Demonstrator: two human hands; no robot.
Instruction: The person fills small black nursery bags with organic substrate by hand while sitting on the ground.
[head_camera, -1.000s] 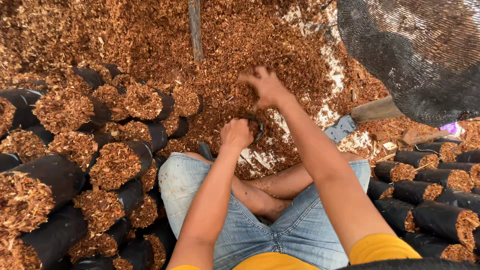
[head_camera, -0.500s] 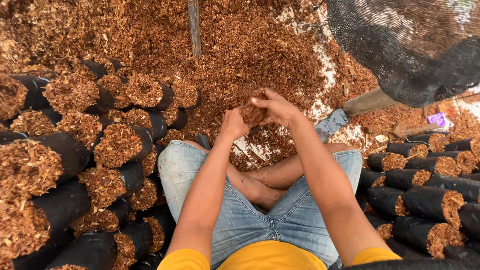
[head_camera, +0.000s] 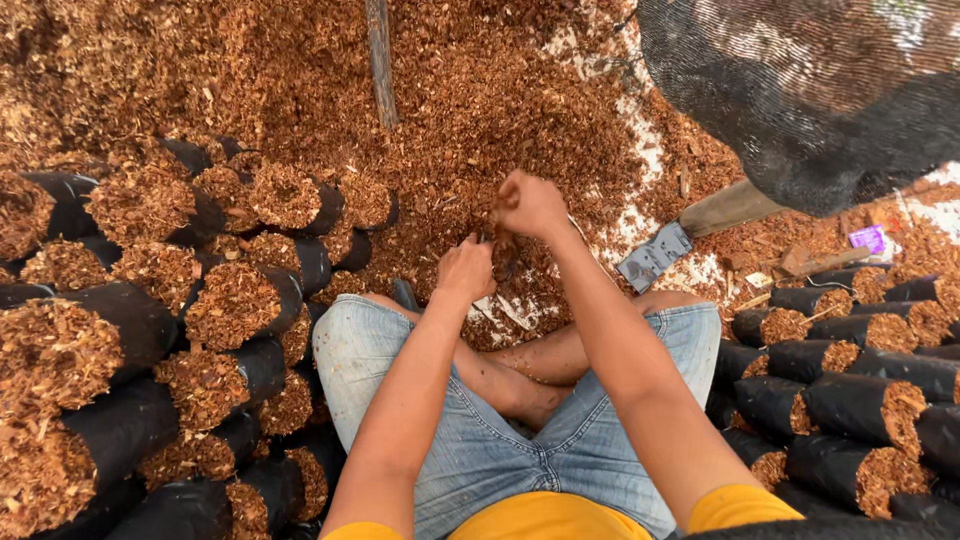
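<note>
Head cam, looking down at person sitting cross-legged in denim shorts (head_camera: 470, 450) and yellow top (head_camera: 545, 517), facing a big heap of reddish-brown wood chips (head_camera: 480, 110).

Left hand (head_camera: 466, 268): low, just above the knees, fingers curled in a loose fist. It seems to pinch the rim of a small black bag (head_camera: 492, 262), which is mostly hidden betw. the two hands, so grip can't be fully confirmed.

Right hand (head_camera: 530, 203): higher up and slightly fwd of the left, fingers closed in a fist around a clump of chips (head_camera: 506, 243). Bits hang down from under the fist toward the bag, right beside the left hand. Hands close together, nearly touching.

Bag pos: in front of the crossed legs, at the near edge of the chip heap, betw. both hands.

Surroundings:
- Left side: stack of filled black bags (head_camera: 150, 340) lying on their sides, open ends packed w/ chips facing cam.
- Right side: more filled bags (head_camera: 850, 390), same style, stacked beside the right knee.
- Upper right: dark mesh netting (head_camera: 800, 90) hanging over the area.
- Wooden stick (head_camera: 379, 60) upright in the heap, top centre.
- Grey metal piece (head_camera: 653, 256) on the ground right of the hands, w/ white sheet (head_camera: 630, 190) patches showing under the chips.
</note>
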